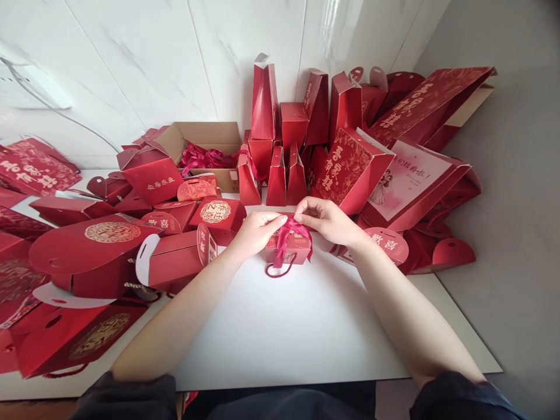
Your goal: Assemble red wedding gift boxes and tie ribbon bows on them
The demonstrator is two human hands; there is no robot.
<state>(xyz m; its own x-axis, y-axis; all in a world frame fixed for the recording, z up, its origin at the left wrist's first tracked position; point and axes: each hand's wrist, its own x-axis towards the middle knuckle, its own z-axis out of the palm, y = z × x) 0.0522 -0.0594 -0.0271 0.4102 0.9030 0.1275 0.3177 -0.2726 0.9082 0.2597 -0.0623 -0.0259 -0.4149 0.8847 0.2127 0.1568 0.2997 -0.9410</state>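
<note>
A small red gift box (298,255) stands on the white table in front of me, with a dark red cord handle (280,275) hanging down its near side. On its top sits a crimson ribbon (284,239) whose tails drape over the front. My left hand (261,230) pinches the ribbon from the left, thumb against fingers. From the right, my right hand (324,219) pinches the same ribbon, its fingertips close to the left thumb. The hands partly cover the top of the box.
An open cardboard box (175,140) holding crimson ribbons (207,157) stands at the back. Red gift boxes (87,251) crowd the left side, and tall red boxes (265,99) stand by the wall. More red bags (415,175) lean at the right. White tabletop (297,332) shows between my arms.
</note>
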